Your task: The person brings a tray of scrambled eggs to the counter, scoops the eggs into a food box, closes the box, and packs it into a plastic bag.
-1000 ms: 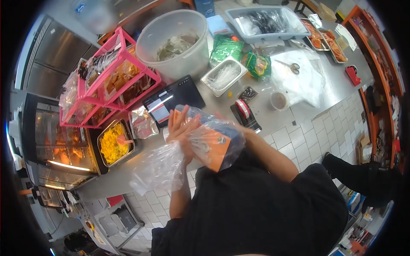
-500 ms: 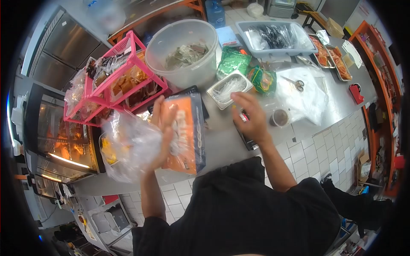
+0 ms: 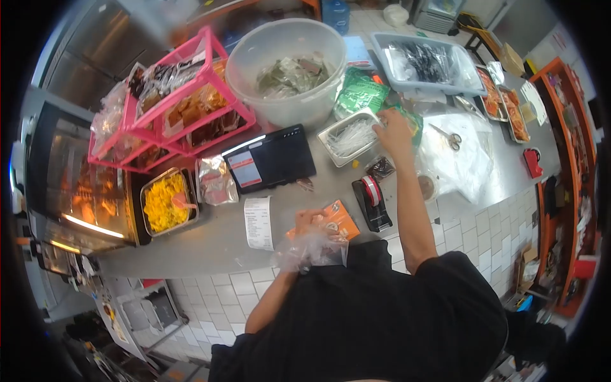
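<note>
My left hand (image 3: pixel 309 224) is near the table's front edge, its fingers curled round a bunched clear plastic bag (image 3: pixel 296 251). An orange printed packet (image 3: pixel 340 223) shows beside and under these fingers; whether it lies inside the bag I cannot tell. My right hand (image 3: pixel 396 137) reaches to the right rim of a metal tray (image 3: pixel 347 162) holding thin white strips (image 3: pixel 350 137). Its thumb and fingers are drawn together there, and what they pinch is too small to make out. A black tape dispenser (image 3: pixel 372 204) with a red roll stands between my arms.
A printed receipt (image 3: pixel 258 223), a dark tablet (image 3: pixel 270 159) and a tray of yellow food (image 3: pixel 167 204) lie to the left. Behind stand a pink basket rack (image 3: pixel 168 108) and a large clear tub (image 3: pixel 286 105). Scissors (image 3: pixel 453 137) rest on white plastic bags (image 3: pixel 468 159) at right.
My left hand has brought the plastic bag and orange packet down and right to the front edge, uncovering the tablet, receipt and yellow food. My right hand has moved up to the metal tray.
</note>
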`<state>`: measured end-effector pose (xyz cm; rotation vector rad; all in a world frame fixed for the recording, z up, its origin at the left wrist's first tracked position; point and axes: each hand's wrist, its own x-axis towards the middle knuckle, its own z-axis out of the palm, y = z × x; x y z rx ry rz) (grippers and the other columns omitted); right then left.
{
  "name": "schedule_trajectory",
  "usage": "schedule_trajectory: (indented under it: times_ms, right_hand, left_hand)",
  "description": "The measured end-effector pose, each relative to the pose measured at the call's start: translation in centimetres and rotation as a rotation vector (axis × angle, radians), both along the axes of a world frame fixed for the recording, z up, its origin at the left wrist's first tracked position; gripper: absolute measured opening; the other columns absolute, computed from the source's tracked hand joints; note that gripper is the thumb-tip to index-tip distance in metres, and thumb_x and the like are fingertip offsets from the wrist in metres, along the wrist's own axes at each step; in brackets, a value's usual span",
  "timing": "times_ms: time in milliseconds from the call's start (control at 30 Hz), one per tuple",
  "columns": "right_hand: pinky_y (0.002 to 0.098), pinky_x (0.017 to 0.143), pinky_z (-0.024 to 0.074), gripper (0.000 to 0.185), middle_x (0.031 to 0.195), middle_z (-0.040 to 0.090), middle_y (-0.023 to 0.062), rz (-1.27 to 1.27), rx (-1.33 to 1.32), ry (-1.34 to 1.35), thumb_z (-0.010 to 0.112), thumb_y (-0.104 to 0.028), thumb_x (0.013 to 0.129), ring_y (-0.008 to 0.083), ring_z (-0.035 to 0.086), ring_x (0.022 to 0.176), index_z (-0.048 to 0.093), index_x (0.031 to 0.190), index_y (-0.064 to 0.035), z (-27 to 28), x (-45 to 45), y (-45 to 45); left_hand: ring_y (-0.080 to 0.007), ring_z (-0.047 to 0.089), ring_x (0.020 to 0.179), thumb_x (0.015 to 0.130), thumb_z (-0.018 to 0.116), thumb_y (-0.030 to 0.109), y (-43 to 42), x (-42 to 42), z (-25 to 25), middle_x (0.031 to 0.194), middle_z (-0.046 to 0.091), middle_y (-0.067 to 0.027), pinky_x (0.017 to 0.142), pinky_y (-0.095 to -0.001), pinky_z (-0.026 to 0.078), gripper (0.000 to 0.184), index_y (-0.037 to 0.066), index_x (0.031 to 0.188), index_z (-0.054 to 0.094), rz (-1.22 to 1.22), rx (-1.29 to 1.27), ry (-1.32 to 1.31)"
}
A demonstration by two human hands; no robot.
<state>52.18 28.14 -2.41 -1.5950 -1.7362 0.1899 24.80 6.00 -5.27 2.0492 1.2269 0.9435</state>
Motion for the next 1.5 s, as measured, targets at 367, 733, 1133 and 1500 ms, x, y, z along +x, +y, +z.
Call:
schedule_trajectory:
  times_ms: [367,733,1133,1500]
  right_hand:
    - [0.0384,0.073,0.0485,0.016,0.083,0.067,0.0163,0.035,-0.121,-0.018,0.070,-0.013,0.077,0.0295,0.065,0.078,0.066,0.087,-0.0009,-0.9,0.5,2.6]
    - [0.0234,0.073,0.0481,0.013,0.085,0.065,0.0041,0.009,-0.146,0.685,0.069,-0.010,0.088,0.0105,0.060,0.079,0.062,0.093,0.0005,6.2,-0.3,-5.2]
    - [0.0248,0.069,0.0519,0.021,0.080,0.068,0.0057,0.566,-0.617,0.621,0.069,0.002,0.079,0.0112,0.065,0.076,0.063,0.099,-0.0017,-1.1,-11.4,-20.0]
    - [0.0302,0.074,0.0489,0.049,0.090,0.065,0.0074,0.638,-0.266,0.566,0.073,-0.009,0.069,0.0198,0.062,0.081,0.056,0.114,-0.0009,3.3,-11.5,-16.6]
  left_hand:
    - [-0.0200,0.055,0.078,0.078,0.069,0.021,-0.1,-1.0,-3.1,0.082,0.053,-0.0063,0.072,-0.0326,0.046,0.026,0.003,0.084,0.051,0.105,-0.468,-0.168]
    - [-0.0208,0.060,0.090,0.076,0.071,0.014,-2.2,-4.3,0.5,0.096,0.060,-0.0073,0.081,-0.0309,0.047,0.028,0.002,0.099,0.060,0.085,-1.023,-0.981]
    - [-0.0251,0.059,0.096,0.073,0.066,0.015,-1.6,-3.9,-0.4,0.098,0.061,-0.0059,0.089,-0.0348,0.045,0.030,0.010,0.102,0.068,0.044,0.368,0.093]
    - [-0.0350,0.062,0.078,0.075,0.067,0.021,0.7,-3.6,9.9,0.086,0.064,-0.0126,0.066,-0.0416,0.050,0.024,0.005,0.093,0.063,0.094,-0.032,-0.102]
